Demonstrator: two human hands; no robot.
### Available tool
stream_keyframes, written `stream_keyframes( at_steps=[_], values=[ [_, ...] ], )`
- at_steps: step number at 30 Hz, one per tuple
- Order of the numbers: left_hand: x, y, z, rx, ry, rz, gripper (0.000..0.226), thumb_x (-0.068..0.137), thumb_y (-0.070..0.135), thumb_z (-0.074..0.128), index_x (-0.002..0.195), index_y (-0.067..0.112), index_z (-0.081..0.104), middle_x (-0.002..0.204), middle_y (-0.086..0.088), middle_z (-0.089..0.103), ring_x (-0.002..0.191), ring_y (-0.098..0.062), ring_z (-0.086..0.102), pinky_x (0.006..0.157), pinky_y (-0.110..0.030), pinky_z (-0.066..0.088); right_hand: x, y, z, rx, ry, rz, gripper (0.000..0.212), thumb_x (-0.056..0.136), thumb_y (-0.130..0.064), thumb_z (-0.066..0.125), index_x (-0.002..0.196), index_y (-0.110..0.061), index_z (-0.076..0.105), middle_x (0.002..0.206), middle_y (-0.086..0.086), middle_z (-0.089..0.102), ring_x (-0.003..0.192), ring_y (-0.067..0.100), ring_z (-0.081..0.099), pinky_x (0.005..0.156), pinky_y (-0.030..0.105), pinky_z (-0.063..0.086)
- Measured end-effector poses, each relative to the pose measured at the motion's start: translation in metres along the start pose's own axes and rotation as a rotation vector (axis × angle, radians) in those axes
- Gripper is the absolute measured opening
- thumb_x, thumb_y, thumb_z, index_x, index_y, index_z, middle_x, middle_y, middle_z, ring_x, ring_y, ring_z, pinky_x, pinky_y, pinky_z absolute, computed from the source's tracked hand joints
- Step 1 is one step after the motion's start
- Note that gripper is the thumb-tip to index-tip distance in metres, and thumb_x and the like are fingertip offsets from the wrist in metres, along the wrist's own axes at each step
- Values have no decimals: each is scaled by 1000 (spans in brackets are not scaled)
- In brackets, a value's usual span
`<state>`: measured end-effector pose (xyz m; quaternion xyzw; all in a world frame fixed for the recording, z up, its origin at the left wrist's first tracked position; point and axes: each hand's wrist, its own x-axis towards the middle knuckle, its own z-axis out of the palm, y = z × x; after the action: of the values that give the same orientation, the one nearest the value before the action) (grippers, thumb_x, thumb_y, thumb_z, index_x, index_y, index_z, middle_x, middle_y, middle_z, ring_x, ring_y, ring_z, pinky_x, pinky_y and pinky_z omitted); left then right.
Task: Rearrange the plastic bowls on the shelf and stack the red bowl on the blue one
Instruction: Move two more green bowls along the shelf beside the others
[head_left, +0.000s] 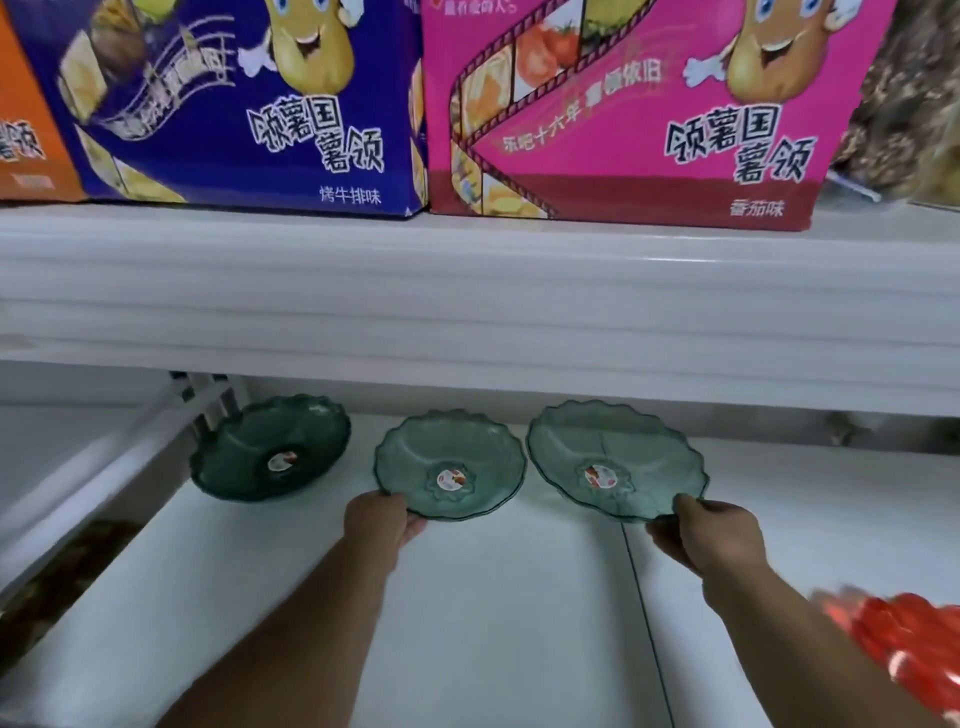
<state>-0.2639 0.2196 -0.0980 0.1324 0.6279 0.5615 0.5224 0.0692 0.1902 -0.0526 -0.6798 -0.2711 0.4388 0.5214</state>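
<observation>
1. Three green translucent bowls with scalloped rims are counted on the white lower shelf (493, 597): a dark left bowl (270, 449), a middle bowl (449, 465) and a right bowl (615, 460). A round sticker is seen at the centre of each.
2. No red or blue bowl can be made out.
3. Two hands are seen. The left hand (379, 522) is closed with its fingers on the near rim of the middle bowl; the right hand (714, 532) is clamped on the near rim of the right bowl.
4. Three printed cartons are counted on the upper shelf (467, 291): an orange carton (26, 119), a purple carton (234, 104) and a pink carton (649, 114).
5. A blurred red packet (909, 639) is seen at the lower right.
</observation>
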Motion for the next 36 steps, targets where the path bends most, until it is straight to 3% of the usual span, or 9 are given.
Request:
stream_keyframes(
  at_steps=[4,10,13,16,20,25,30,33,36],
  values=[
    [9,-4,8,13,-40,-5,17,93,-5,51,107,-4,60,86,-19,65,76,-27,66,78,-38,53,-3,1,7,11,-5,-2,18,92,-4,54,91,11,65,95,34,71,66,35,72,79,43,63],
    [7,-2,14,-52,-150,7,19,96,-1,50,114,0,59,97,-16,64,101,-30,61,93,-38,49,-9,-5,25,46,-50,-4,18,92,0,52,92,14,64,91,33,70,75,40,70,48,25,59],
    [1,0,7,-49,-171,8,30,97,0,51,126,4,54,113,-17,63,110,-29,59,101,-38,47,-13,-6,43,54,-102,20,17,93,0,52,94,12,64,90,30,71,73,38,71,49,26,60],
    [-5,0,-8,-76,-183,-6,49,99,-8,39,144,11,37,101,-14,56,111,-30,57,113,-45,37,-16,-3,69,48,-166,51,17,92,0,52,96,11,64,93,29,71,72,38,72,54,29,62],
    [-16,0,-33,-22,-244,-7,51,99,-8,37,147,8,31,84,-9,48,76,-20,51,103,-44,41,-22,0,111,91,-261,86,12,91,3,52,91,7,64,98,30,72,88,45,73,65,36,64],
    [-35,5,-55,20,-243,27,40,95,-10,45,131,7,44,93,-12,53,92,-30,54,94,-43,47,-21,4,157,21,-315,120,7,87,6,59,85,5,65,94,26,71,87,42,72,58,38,64],
    [-47,10,-70,55,-197,56,38,92,-8,55,128,3,50,108,-19,65,104,-32,65,101,-50,49,-14,9,182,-131,-305,96,6,86,0,61,81,-3,59,87,14,67,83,30,69,87,47,60],
    [-50,8,-75,64,-190,44,37,92,-6,56,128,3,51,108,-19,65,105,-32,66,102,-49,49,-7,12,193,-203,-273,116,27,95,-18,53,69,-16,50,80,2,62,75,20,64,71,23,56],
    [-53,7,-74,92,-200,54,37,93,-3,55,129,3,51,107,-16,65,102,-28,66,98,-46,52,12,27,195,-303,-184,36,30,92,-35,58,77,-8,59,77,6,68,68,24,66,66,29,57]
  ],
)
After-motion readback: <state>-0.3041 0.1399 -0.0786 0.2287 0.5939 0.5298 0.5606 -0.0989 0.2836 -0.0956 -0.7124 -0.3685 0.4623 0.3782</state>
